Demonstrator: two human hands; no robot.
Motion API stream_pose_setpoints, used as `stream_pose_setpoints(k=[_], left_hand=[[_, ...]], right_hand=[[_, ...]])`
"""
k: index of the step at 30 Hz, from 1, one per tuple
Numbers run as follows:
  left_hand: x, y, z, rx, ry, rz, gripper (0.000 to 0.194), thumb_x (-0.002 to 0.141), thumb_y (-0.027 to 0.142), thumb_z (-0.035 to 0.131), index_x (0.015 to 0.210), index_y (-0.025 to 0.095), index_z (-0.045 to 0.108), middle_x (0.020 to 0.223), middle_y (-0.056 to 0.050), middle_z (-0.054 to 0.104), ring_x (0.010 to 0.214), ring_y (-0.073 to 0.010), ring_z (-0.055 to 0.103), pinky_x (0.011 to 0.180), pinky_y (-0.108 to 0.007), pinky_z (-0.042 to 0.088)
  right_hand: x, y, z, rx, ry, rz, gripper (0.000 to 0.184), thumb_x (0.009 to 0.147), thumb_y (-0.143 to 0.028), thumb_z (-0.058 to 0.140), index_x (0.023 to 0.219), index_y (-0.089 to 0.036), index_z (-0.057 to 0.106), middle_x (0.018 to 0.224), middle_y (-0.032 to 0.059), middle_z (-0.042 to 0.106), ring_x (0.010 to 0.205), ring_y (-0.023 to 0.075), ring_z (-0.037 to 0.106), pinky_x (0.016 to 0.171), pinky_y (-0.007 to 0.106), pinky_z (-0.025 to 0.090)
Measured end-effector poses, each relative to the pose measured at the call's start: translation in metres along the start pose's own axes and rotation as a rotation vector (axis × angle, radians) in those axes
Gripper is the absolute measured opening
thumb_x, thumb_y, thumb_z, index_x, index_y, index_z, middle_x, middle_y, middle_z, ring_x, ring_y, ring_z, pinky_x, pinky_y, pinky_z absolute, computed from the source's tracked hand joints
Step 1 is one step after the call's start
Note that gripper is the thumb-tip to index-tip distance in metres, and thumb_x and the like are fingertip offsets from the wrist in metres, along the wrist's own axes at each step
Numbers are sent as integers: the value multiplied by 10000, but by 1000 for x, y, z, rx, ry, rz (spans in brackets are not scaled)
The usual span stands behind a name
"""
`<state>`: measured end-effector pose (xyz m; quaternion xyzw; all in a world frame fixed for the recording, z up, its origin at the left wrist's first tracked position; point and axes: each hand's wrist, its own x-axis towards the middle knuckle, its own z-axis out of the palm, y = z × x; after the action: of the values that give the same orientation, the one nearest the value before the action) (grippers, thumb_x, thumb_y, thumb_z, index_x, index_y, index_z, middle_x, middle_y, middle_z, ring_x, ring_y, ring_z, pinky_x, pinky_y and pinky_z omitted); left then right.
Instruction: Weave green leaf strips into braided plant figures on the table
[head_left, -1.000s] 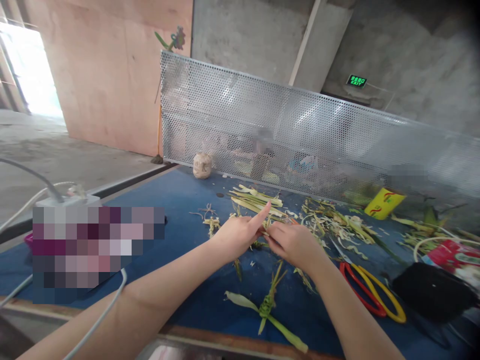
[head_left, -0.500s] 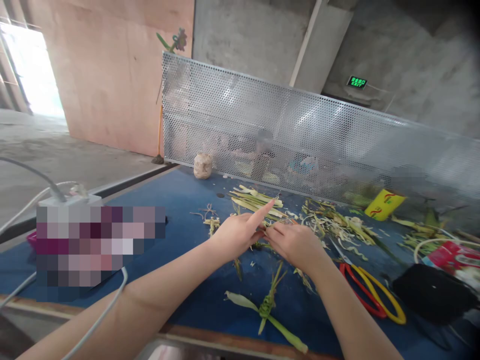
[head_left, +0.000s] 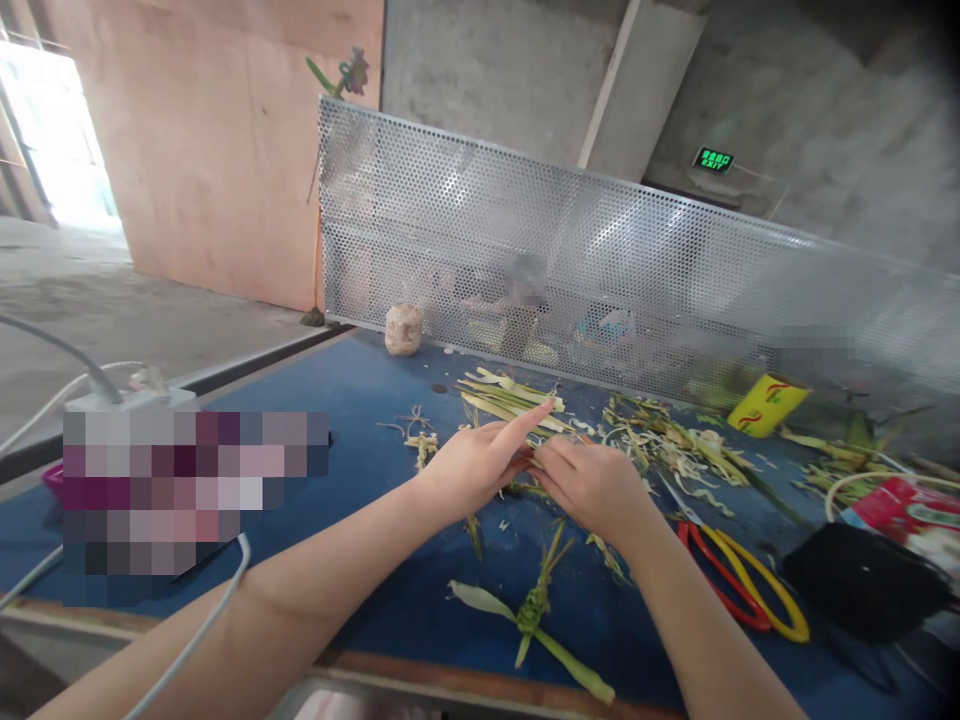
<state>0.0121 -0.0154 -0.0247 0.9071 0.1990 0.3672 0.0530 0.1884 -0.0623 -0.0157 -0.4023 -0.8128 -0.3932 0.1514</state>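
Note:
In the head view my left hand [head_left: 476, 462] and my right hand [head_left: 592, 487] meet above the middle of the blue table. The left one has a finger pointing up and to the right, its other fingers curled. Fingertips of the right one are pinched close against it. A green plant strip [head_left: 529, 490] shows just under them; whatever they grip is mostly hidden. Nearer to me lies a woven green leaf piece [head_left: 531, 612] with strips sticking out. Behind the hands is a bundle of pale green leaf strips [head_left: 491, 398].
Red-and-yellow-handled scissors [head_left: 739, 590] lie right of my right forearm, beside a black object [head_left: 862, 580]. Leaf scraps [head_left: 675, 440] and a yellow packet [head_left: 766, 405] are farther back. A perforated metal screen [head_left: 480, 230] borders the table [head_left: 315, 370]. A white cable [head_left: 225, 610] crosses my left forearm.
The view has shifted very slightly. Both hands stay together in nearly the same place, with only a small movement of the fingers.

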Motion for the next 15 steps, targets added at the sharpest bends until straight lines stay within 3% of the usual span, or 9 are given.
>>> stream_pose_setpoints(k=[6,15], left_hand=[[1,0,-1,16,24,0,614,821,163,465,1358,221,174,950,-35,632,909,-176,571,783,-319,491],[2,1,-3,33,-43,-47,588,826,156,429,1357,219,183,942,-45,626,925,-175,572,796,-324,484]], right_hand=[[-1,3,3,48,19,7,343,913,-299,331,823,-166,634,651,15,596,491,97,494,470,249,263],[-2,5,6,71,24,25,363,911,-255,322,708,-151,605,608,20,609,488,99,519,476,248,262]])
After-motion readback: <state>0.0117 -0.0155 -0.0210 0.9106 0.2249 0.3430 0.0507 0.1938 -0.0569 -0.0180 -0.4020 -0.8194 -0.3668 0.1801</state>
